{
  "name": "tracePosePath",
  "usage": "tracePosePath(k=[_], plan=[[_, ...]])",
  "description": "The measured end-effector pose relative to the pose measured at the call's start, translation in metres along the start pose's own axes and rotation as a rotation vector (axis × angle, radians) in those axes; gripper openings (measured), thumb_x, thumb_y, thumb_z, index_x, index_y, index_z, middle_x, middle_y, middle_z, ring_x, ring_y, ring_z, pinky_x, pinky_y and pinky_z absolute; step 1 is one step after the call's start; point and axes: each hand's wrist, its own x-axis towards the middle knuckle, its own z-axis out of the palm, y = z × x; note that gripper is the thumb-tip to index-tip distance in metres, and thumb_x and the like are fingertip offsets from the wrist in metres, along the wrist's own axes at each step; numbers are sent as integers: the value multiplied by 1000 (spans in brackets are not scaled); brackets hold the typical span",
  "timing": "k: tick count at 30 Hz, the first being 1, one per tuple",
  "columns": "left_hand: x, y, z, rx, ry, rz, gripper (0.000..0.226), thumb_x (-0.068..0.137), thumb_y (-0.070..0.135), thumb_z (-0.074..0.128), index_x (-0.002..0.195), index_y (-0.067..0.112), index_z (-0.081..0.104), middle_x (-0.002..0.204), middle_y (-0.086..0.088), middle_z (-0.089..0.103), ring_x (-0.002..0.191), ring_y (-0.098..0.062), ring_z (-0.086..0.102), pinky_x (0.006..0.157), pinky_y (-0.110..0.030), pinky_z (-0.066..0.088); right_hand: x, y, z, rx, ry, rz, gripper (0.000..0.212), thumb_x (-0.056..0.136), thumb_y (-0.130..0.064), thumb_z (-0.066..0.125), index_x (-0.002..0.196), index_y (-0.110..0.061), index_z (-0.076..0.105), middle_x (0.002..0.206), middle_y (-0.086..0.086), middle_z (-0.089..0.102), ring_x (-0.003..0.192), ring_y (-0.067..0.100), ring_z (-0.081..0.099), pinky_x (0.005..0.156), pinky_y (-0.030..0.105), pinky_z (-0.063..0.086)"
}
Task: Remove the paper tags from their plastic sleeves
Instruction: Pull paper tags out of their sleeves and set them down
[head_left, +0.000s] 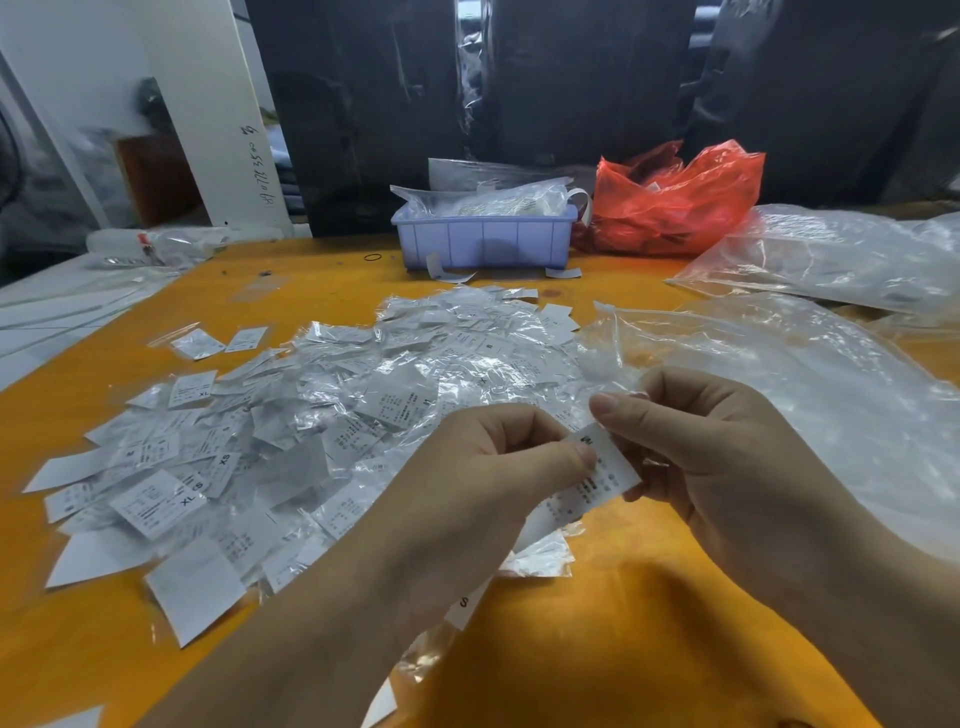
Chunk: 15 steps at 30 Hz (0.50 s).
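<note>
A white paper tag (602, 475) printed with a size letter and small text lies between both hands, still inside a thin clear plastic sleeve. My left hand (483, 478) pinches its left side with thumb and forefinger. My right hand (696, 441) pinches its upper right edge. Whether the tag has slid out of the sleeve I cannot tell. A big heap of sleeved tags (322, 410) covers the orange table (623, 623) to the left and behind my hands.
A lilac plastic bin (483, 239) holding clear bags stands at the back centre. A red plastic bag (675, 202) sits to its right. Large clear bags (810, 358) spread over the right side. White sheets (62, 312) lie at the far left.
</note>
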Motion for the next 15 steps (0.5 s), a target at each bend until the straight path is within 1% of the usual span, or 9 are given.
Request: tracePosePath(k=[2, 4, 9, 11, 12, 15], plan=[[1, 0, -2, 0, 52, 0, 17, 73, 35, 66, 71, 19, 70, 72, 3, 68, 70, -8, 61, 69, -26, 46, 0, 0, 1, 1, -27, 1, 23, 55, -39, 76, 57, -18, 67, 65, 12, 60, 58, 18, 54, 49, 23, 47], [2, 0, -3, 5, 92, 1, 19, 72, 37, 66, 71, 18, 70, 71, 3, 67, 68, -8, 60, 69, -26, 44, 0, 1, 1, 7, -46, 3, 22, 54, -38, 77, 59, -17, 69, 63, 11, 59, 55, 15, 54, 50, 23, 48], [2, 1, -3, 11, 138, -9, 21, 74, 37, 69, 72, 16, 70, 71, 3, 67, 68, -8, 61, 65, -20, 44, 0, 1, 0, 19, -75, 5, 22, 54, -35, 77, 64, -16, 72, 64, 9, 61, 54, 14, 55, 50, 24, 49], [2, 1, -4, 8, 158, -18, 19, 83, 30, 72, 72, 15, 70, 69, 3, 67, 66, -8, 60, 63, -19, 44, 0, 1, 0, 19, -79, 11, 24, 54, -35, 77, 65, -15, 72, 66, 10, 63, 54, 14, 55, 50, 23, 49], [2, 0, -4, 8, 161, -25, 18, 86, 26, 70, 72, 15, 69, 68, 4, 67, 64, -8, 60, 62, -18, 43, 0, 1, 0, 25, -76, 14, 24, 54, -36, 77, 64, -15, 72, 66, 11, 63, 54, 14, 55, 50, 23, 49], [2, 2, -2, -6, 111, -60, 19, 87, 20, 69, 68, 17, 69, 66, 5, 67, 61, -5, 60, 56, -14, 44, 0, 0, 0, 37, -68, 8, 23, 56, -38, 76, 61, -16, 69, 65, 8, 61, 56, 16, 55, 50, 23, 48]])
